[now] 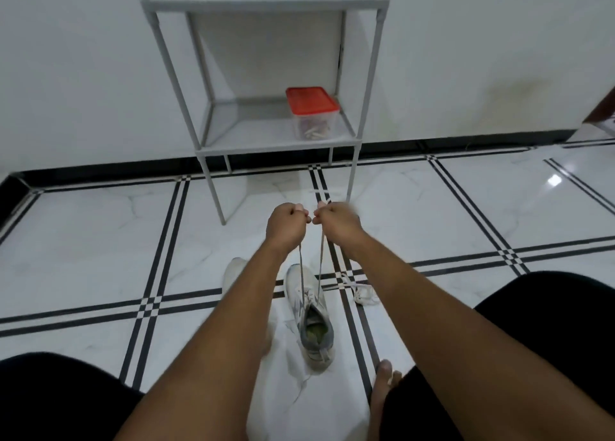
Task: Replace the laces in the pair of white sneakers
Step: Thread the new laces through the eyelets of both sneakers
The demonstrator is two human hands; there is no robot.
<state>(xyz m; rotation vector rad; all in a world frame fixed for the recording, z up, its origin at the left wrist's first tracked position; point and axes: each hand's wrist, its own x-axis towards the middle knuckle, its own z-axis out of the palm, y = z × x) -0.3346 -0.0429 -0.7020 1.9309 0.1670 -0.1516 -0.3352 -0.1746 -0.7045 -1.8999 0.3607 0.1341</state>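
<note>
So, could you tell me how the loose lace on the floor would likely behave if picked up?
The loose lace lies in a limp tangle on the tiles, so it would probably droop and trail. It looks thin, so likely very light. The lace in both hands runs straight only because it's taut.

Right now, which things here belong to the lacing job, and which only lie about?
Job: left hand and right hand, each gripping one end of the lace; sneaker; second sneaker, partly hidden; loose lace on the floor.

Lying about: red-lidded box; grey shelf.
</note>
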